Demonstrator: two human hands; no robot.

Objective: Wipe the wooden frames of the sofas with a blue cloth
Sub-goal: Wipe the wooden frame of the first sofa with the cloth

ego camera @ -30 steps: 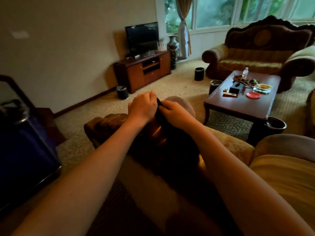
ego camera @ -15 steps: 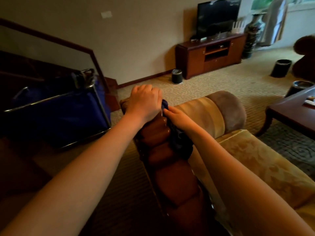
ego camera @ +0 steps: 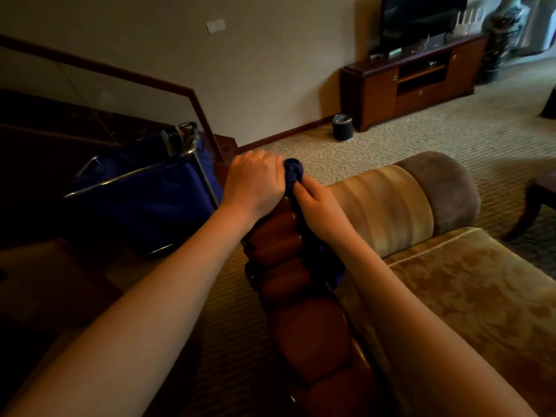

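Where the carved, glossy wooden frame (ego camera: pixel 288 254) is running up mid-frame, a bunched dark blue cloth (ego camera: pixel 293 171) is lying over its lobed top, gripped by both the left hand (ego camera: pixel 255 180) and right hand (ego camera: pixel 316 203); a striped velvety sofa arm (ego camera: pixel 391 206) is sitting right.

Upper right: television (ego camera: pixel 421 18) on a wooden cabinet (ego camera: pixel 412 82), vase (ego camera: pixel 498 40) beside it. Centre: small bin (ego camera: pixel 342 127) on carpet. Left: blue cart (ego camera: pixel 144 197).
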